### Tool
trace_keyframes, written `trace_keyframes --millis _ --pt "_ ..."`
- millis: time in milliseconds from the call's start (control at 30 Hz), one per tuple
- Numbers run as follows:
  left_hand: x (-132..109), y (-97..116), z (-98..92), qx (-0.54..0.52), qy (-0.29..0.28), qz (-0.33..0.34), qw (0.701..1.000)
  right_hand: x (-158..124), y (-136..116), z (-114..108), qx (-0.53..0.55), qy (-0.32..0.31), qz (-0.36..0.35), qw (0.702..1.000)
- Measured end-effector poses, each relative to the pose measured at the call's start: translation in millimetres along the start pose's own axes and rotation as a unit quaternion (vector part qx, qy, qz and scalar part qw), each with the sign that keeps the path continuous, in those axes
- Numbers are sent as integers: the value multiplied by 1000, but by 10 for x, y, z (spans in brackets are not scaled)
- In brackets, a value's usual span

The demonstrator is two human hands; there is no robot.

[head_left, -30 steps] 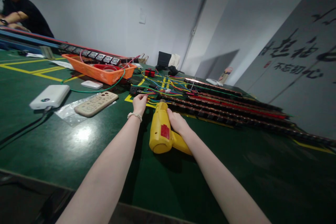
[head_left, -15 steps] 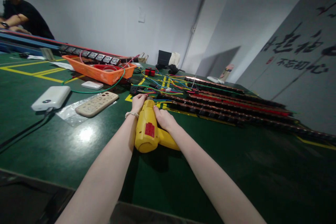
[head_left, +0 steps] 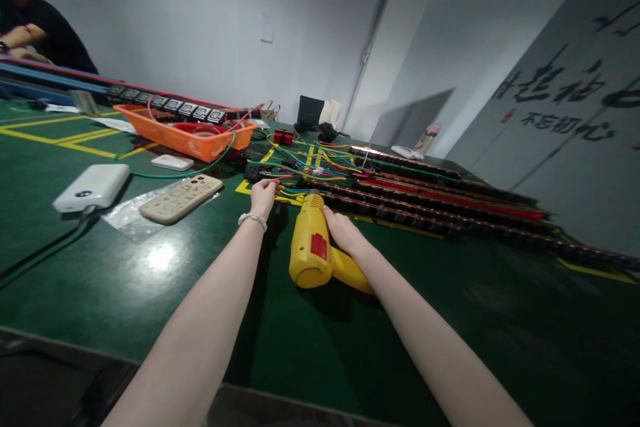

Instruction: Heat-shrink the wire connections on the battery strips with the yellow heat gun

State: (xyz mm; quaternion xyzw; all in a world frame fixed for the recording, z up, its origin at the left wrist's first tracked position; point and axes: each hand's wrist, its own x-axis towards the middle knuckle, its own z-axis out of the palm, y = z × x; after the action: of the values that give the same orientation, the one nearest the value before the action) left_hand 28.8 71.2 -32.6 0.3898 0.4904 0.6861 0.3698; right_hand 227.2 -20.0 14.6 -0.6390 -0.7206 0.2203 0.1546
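Observation:
A yellow heat gun (head_left: 306, 240) with a red label is in my right hand (head_left: 346, 233), its nozzle pointing away from me toward the wires. The fingers of this hand are closed around its far side, partly hidden by the gun. Left of the nozzle, my left hand (head_left: 264, 196) is pinched closed at the ends of thin coloured wires (head_left: 287, 177), beside a black connector block (head_left: 254, 172). How many wires lie between its fingertips cannot be made out. Long dark strips with copper-coloured edges (head_left: 400, 208) extend to the right from the wires.
An orange basket (head_left: 183, 140) holding parts stands at the back left. Nearer are a beige remote control (head_left: 181, 200) on a plastic bag, a white power bank (head_left: 93, 188) with a black cable, and a small white case (head_left: 173, 162). Another person (head_left: 45, 33) sits at the far left.
My right hand and the heat gun have moved to the right, away from my left hand. The left hand stays at the wires and shows more fully. The view has shifted slightly.

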Motion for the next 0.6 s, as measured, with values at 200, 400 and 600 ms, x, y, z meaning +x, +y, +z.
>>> trace_keyframes --millis 200,400,600 --pt "62 -116 17 49 11 25 998 -52 78 -50 -10 20 -1 1000" --pt "21 -93 21 91 16 50 994 -60 18 -40 -18 26 0 999" --pt "-47 -42 41 117 29 66 991 38 -124 88 -32 11 -28 999"
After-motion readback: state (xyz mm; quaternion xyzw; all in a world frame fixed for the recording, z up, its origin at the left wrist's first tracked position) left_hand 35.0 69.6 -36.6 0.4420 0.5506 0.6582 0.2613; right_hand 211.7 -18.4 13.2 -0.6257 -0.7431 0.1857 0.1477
